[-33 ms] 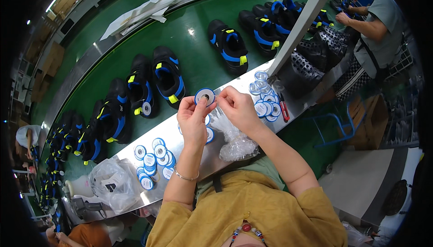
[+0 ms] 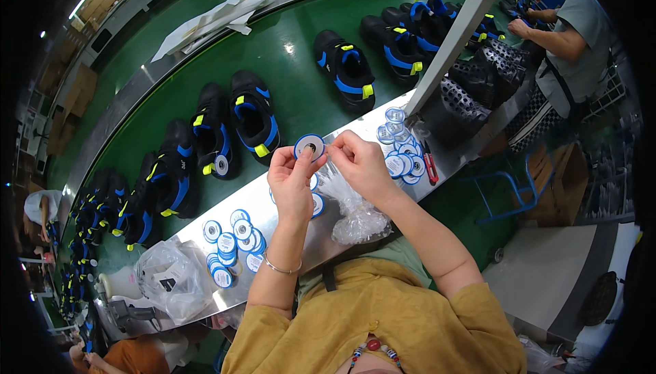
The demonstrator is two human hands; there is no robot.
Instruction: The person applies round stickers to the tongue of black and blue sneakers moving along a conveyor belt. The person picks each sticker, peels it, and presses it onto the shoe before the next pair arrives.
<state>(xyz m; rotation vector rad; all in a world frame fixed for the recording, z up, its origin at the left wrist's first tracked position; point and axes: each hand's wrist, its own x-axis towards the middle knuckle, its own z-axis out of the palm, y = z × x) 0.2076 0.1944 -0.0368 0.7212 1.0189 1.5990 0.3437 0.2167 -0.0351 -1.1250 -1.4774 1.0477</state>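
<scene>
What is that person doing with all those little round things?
A person holds a round blue-rimmed disc up between the left hand and right hand, over a metal bench. More discs lie in piles there, beside plastic bags. Black and blue shoes sit on the green belt behind.

Glossy round sticker (image 2: 309, 146), crinkled clear plastic bag (image 2: 357, 217), brushed shiny metal shelf (image 2: 287, 234), smooth green belt (image 2: 294, 66), matt black shoes (image 2: 253, 117).

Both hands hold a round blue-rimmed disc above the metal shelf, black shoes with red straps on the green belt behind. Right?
Not quite. The head view shows the left hand and right hand holding the round blue-rimmed disc above the metal shelf, but the black shoes on the green belt have blue and yellow straps, not red.
</scene>
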